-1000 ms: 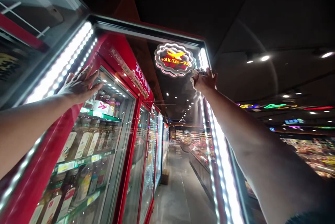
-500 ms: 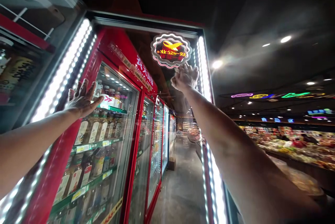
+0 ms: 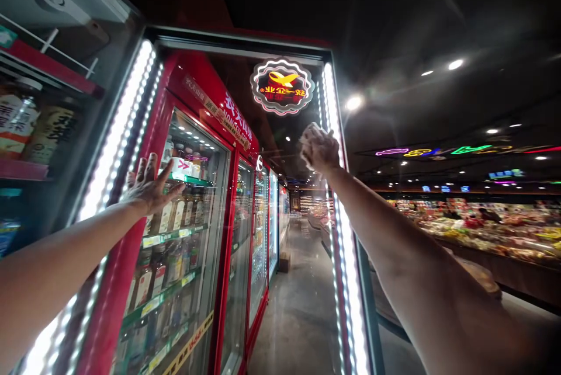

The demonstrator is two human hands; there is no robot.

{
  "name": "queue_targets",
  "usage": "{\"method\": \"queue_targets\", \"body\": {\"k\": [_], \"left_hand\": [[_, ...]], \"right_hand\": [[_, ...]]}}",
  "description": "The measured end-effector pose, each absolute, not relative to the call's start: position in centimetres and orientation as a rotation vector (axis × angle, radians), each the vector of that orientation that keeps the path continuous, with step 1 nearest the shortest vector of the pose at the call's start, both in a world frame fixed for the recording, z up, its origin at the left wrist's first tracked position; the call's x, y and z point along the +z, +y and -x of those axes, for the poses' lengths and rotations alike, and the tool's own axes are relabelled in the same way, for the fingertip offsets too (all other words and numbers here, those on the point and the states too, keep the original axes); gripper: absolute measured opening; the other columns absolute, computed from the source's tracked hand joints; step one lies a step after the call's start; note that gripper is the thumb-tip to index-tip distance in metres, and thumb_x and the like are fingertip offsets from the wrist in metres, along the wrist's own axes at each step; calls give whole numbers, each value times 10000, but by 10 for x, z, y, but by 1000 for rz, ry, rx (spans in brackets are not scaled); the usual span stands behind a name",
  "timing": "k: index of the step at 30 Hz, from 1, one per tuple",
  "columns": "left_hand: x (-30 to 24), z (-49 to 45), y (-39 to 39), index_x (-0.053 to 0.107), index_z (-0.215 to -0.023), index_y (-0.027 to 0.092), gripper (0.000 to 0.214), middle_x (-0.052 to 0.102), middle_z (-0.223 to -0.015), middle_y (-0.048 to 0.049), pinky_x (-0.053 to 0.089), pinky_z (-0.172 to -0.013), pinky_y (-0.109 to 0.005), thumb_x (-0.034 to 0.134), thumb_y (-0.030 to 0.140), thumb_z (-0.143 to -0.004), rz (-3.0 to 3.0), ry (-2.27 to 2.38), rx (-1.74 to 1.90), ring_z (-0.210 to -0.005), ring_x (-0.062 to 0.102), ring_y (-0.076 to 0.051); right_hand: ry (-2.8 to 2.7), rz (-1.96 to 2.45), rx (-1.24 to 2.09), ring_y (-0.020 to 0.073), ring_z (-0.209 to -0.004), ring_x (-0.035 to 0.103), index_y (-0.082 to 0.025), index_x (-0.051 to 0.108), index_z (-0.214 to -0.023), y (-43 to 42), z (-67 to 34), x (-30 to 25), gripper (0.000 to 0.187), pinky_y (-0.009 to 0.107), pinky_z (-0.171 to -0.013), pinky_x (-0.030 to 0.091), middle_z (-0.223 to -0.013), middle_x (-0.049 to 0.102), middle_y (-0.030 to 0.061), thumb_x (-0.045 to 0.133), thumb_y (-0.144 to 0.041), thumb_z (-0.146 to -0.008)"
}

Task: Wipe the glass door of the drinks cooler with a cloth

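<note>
Our left hand [image 3: 151, 187] lies flat, fingers spread, holding nothing, pressed on the glass door [image 3: 280, 200] near its lit left edge; our right hand [image 3: 319, 148] is bunched around a pale cloth [image 3: 310, 131], pressed to the same glass beside the right LED strip [image 3: 346, 258]; reflected farther off, red drink coolers [image 3: 205, 229] and a glowing round sign [image 3: 282, 86].

Glass door [image 3: 245, 200]: open, swung outward, clear pane in dark frame edged with bright white light strips down both sides; reflects red drink fridges and neon sign. Left hand [image 3: 151, 185] flat, fingers spread, against pane near left light strip. Cloth [image 3: 312, 132]: pale, crumpled, bunched in right hand [image 3: 322, 150], pressed high on pane beside right light strip.
</note>
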State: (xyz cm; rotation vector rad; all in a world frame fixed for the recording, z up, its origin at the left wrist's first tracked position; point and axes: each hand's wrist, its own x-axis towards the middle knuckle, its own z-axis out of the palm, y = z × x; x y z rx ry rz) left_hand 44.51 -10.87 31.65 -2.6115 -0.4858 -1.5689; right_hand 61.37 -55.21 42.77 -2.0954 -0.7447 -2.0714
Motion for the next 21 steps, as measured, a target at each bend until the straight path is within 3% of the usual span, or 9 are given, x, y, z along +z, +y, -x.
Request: {"method": "queue_targets", "body": {"k": [5, 9, 14, 18, 21], "left_hand": [[293, -438, -119, 5, -1636, 251, 997, -27, -1711, -73, -10, -1216, -670, 256, 826, -861, 2695, -517, -1458, -1548, -156, -365], [259, -442, -133, -11, -1631, 263, 974, 2, -1710, -68, -16, -1211, -686, 251, 810, -870, 2740, -481, -1451, -1543, -164, -373], [213, -449, -165, 2, -1634, 244, 929, -10, -1708, -107, -37, -1207, -683, 319, 737, -913, 2754, -453, -1580, -1548, -146, -385], [193, -446, -184, 58, -1639, 222, 901, 32, -1705, -137, -41, -1214, -663, 333, 708, -932, 2799, -352, -1592, -1553, -132, -378], [187, -441, -192, 94, -1638, 203, 910, 65, -1702, -142, -32, -1215, -663, 367, 701, -926, 2850, -354, -1523, -1548, -163, -370]], "right_hand": [[-475, 1964, -2013, 330, -1505, 281, -94, 357, -1554, -552, -616, 388, 680, 571, -1237, 150, -1625, 368, 166, 499, -376, -953], [-427, 1933, -1924, 327, -1477, 324, -192, 384, -1558, -507, -597, 313, 563, 545, -1192, 254, -1603, 415, 134, 389, -350, -1018], [-746, 2120, -1908, 293, -1486, 317, -288, 419, -1542, -483, -571, 225, 525, 504, -1178, 255, -1594, 448, 76, 425, -328, -1019], [-1055, 2246, -1826, 238, -1499, 300, -286, 433, -1535, -510, -571, 221, 515, 470, -1211, 199, -1595, 453, 57, 449, -300, -1020], [-824, 2230, -1774, 257, -1510, 275, -251, 452, -1524, -534, -575, 239, 502, 507, -1210, 204, -1597, 444, 82, 424, -281, -1023]]}}
